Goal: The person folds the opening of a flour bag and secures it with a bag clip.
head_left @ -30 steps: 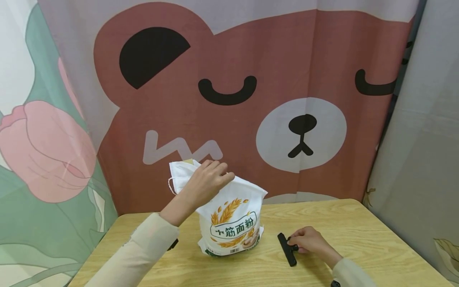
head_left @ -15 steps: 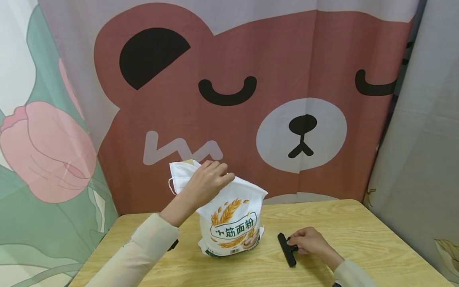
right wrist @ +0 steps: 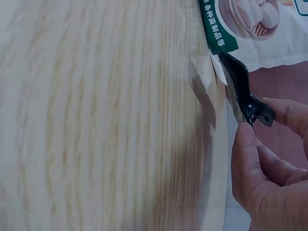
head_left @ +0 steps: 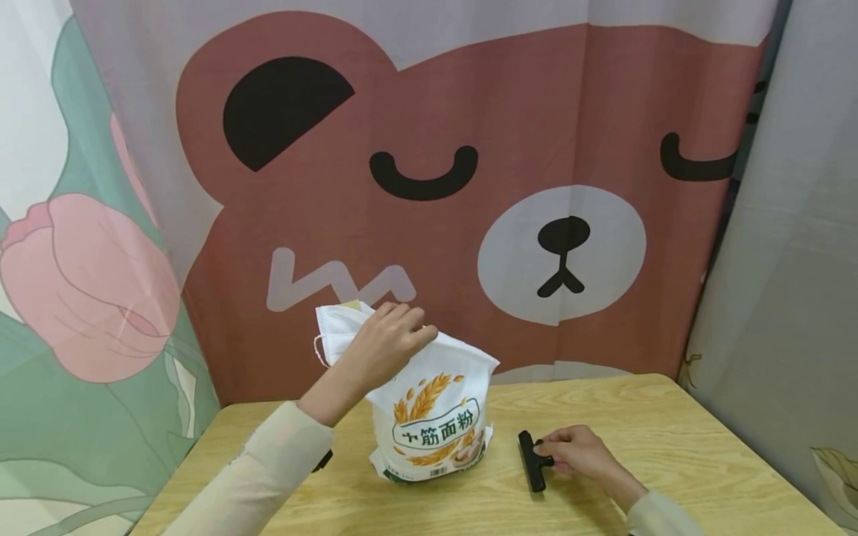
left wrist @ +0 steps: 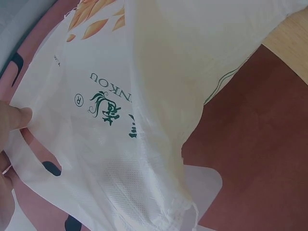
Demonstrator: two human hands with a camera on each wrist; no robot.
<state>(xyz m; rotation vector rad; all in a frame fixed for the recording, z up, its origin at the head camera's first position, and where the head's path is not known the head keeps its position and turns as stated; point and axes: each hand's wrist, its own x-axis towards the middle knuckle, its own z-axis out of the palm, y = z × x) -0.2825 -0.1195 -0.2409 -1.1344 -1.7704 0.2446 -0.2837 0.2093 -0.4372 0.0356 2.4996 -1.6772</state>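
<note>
The black clip (head_left: 532,463) has turned a little in my right hand (head_left: 582,455): its near end has swung leftward, so the bar now points more squarely at the far edge of the tabletop (head_left: 677,461). My left hand (head_left: 389,344) has stayed put, fingers gripping the upper part of the white flour bag (head_left: 436,424). For the work in hand I judge this a small adjustment of the clip, with the two things not yet brought together. I pinch the clip by its handle between thumb and fingers; whether its bar is wholly off the tabletop I can't tell. The bag stands short of the far edge, around its middle, below my left hand. The clip is to the bag's right, apart from it, between it and my right hand, nearer me than the far right corner
</note>
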